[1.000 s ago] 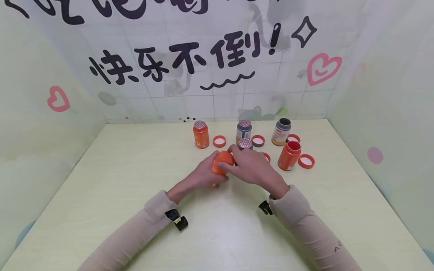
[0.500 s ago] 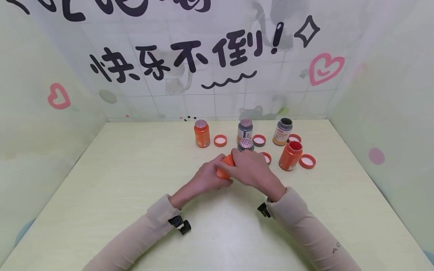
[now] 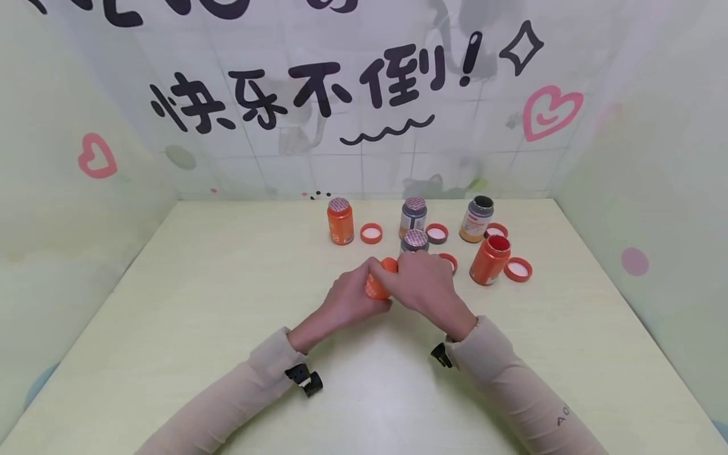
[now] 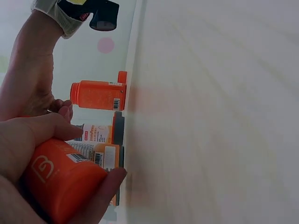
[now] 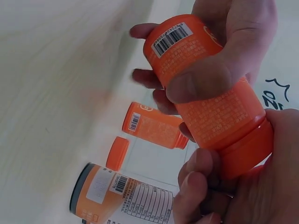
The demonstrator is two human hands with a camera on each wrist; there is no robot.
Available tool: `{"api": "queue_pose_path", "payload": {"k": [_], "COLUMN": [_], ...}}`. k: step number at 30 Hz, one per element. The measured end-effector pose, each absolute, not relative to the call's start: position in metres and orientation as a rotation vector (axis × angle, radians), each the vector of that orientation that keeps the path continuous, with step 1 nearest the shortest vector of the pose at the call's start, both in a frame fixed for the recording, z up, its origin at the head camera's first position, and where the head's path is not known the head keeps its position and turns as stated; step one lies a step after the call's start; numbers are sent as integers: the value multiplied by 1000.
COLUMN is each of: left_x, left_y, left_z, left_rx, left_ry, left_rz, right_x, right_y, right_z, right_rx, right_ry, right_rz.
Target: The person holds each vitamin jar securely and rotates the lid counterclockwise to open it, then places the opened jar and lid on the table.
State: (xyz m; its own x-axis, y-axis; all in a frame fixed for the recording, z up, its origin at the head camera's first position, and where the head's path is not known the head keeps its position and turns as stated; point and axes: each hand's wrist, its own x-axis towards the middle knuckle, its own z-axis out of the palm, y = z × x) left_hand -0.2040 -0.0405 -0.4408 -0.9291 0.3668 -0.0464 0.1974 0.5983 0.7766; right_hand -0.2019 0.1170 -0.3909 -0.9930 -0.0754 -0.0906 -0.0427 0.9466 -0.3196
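My left hand (image 3: 349, 300) grips the body of an orange bottle (image 3: 376, 289), its fingers and thumb wrapped round it. The right hand (image 3: 429, 284) holds the bottle's orange cap (image 5: 247, 149) at the other end, with curled fingers seen in the right wrist view. The cap sits on the bottle's neck. In the head view the two hands cover most of the bottle, which lies tilted between them. Just behind the right hand stands a grey bottle with a patterned foil seal (image 3: 416, 238), partly hidden by that hand.
At the back stand a foil-sealed orange bottle (image 3: 340, 222) and a foil-sealed grey bottle (image 3: 413, 217). An unsealed grey bottle (image 3: 476, 220) and an unsealed orange bottle (image 3: 490, 260) are on the right. Several loose caps, one an orange cap (image 3: 518, 270), lie beside them. Walls bound the table (image 3: 170, 284).
The orange bottle has turned and tipped between the hands. My right hand has closed in over its cap end, hiding more of it. The standing bottles and loose caps stay in place.
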Motion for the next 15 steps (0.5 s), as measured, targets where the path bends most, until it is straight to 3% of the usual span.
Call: {"api": "queue_pose_path", "payload": {"k": [15], "left_x": [-210], "left_y": [-49], "left_z": [-446], "left_rx": [464], "left_ry": [2266], "left_rz": [1432], "right_x": [-203], "right_y": [116], "right_z": [-397], "right_rx": [-175], "right_ry": [3038], "right_rz": [-569]}}
